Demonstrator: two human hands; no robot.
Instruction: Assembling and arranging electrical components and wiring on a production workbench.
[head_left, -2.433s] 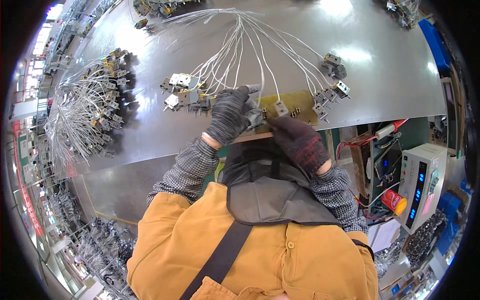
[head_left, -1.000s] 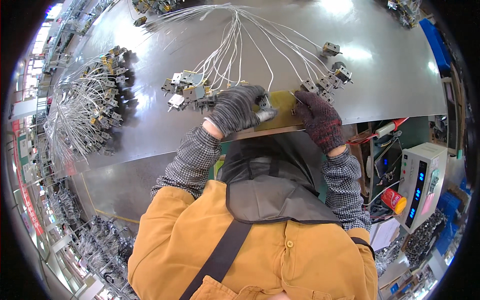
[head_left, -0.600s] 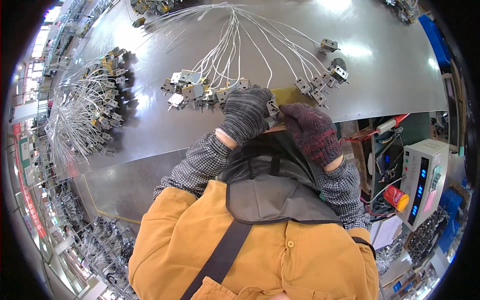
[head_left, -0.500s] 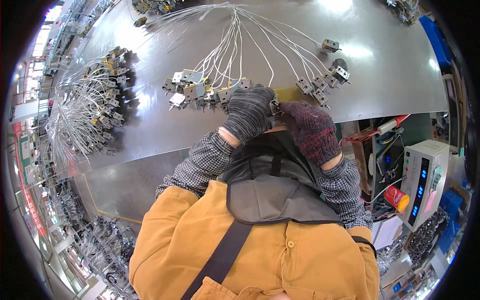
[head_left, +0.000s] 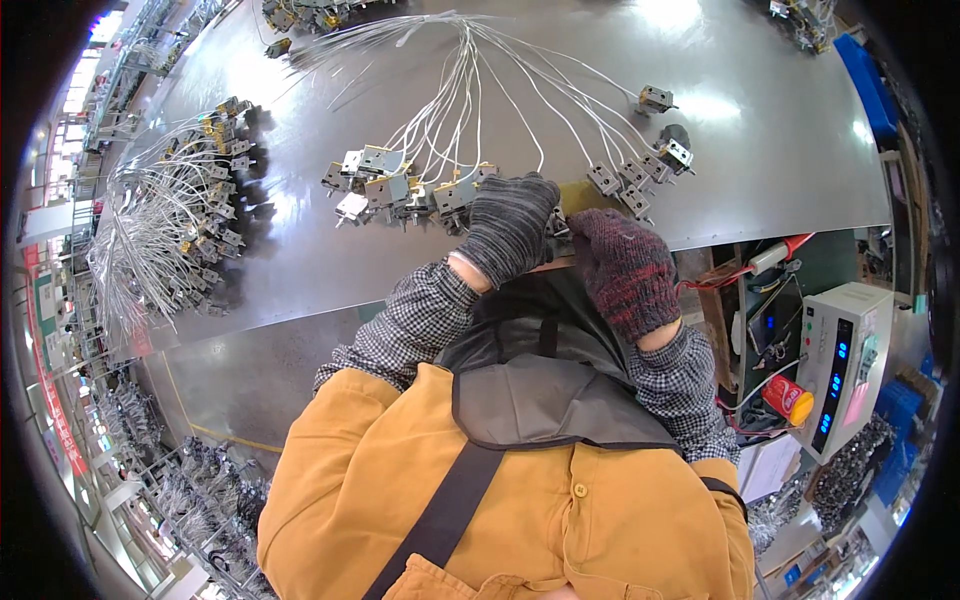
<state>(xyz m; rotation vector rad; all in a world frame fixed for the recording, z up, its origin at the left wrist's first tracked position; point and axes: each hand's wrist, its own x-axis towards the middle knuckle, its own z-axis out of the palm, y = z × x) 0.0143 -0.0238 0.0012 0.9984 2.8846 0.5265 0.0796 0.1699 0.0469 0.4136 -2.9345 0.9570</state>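
My left hand (head_left: 512,225), in a grey knit glove, is closed around a small boxy metal part (head_left: 557,223) at the table's near edge; most of that part is hidden by the fingers. Right beside it, my right hand (head_left: 628,270) in a dark red and black glove has its fingers curled together; what they grip, if anything, is hidden. Left of my left hand lies a cluster of similar metal boxes (head_left: 388,190) on white wires (head_left: 465,80). Several more boxes (head_left: 634,180) on wires lie beyond my right hand. A yellowish patch (head_left: 580,195) shows between the hands.
A large bundle of wired metal boxes (head_left: 205,210) covers the left of the metal table (head_left: 330,260). At the right stand a white instrument with a blue display (head_left: 845,360), a red container with a yellow lid (head_left: 787,400) and a red-handled probe (head_left: 780,252). A blue bin (head_left: 866,85) is at far right.
My right hand has drawn slightly down and away from the metal part, leaving a small gap. My left hand has shifted a little to the right.
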